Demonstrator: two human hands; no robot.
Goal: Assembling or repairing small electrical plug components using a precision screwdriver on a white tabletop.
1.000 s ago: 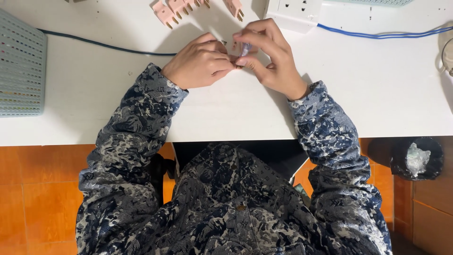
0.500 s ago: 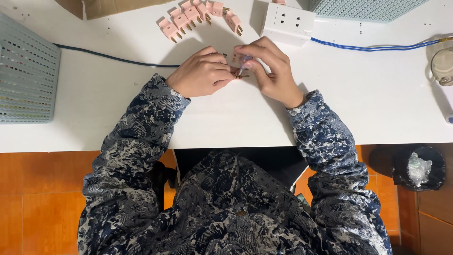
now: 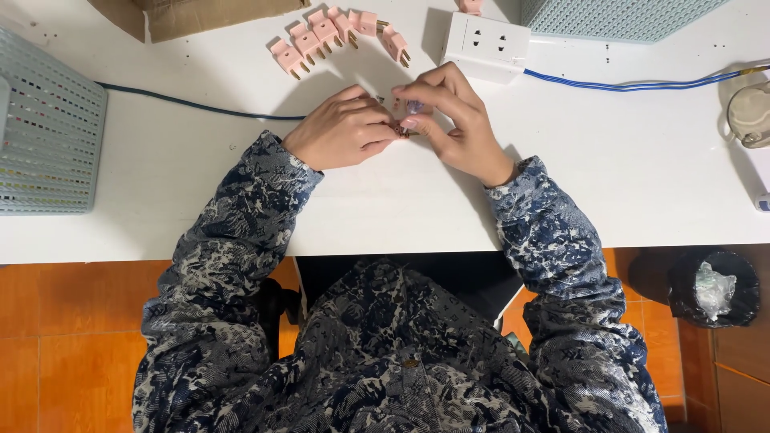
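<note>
My left hand (image 3: 341, 130) and my right hand (image 3: 451, 120) meet over the white table (image 3: 200, 172), fingertips pinched together on one small plug piece (image 3: 407, 123) with brass pins showing; most of it is hidden by my fingers. Beyond my hands lies a row of several pink two-pin plugs (image 3: 325, 34). A white power strip (image 3: 487, 46) sits just past my right hand.
A blue cable (image 3: 642, 82) runs right from the power strip. A dark cable (image 3: 192, 104) crosses the table's left side. Pale perforated baskets stand at the left (image 3: 44, 128) and the top right (image 3: 618, 16). Brown cardboard (image 3: 192, 12) lies at the top. A black bin (image 3: 714, 289) stands on the orange floor.
The view has tilted so the hands sit lower in frame and more of the far table shows. The hands stay pinched together on the small piece.
</note>
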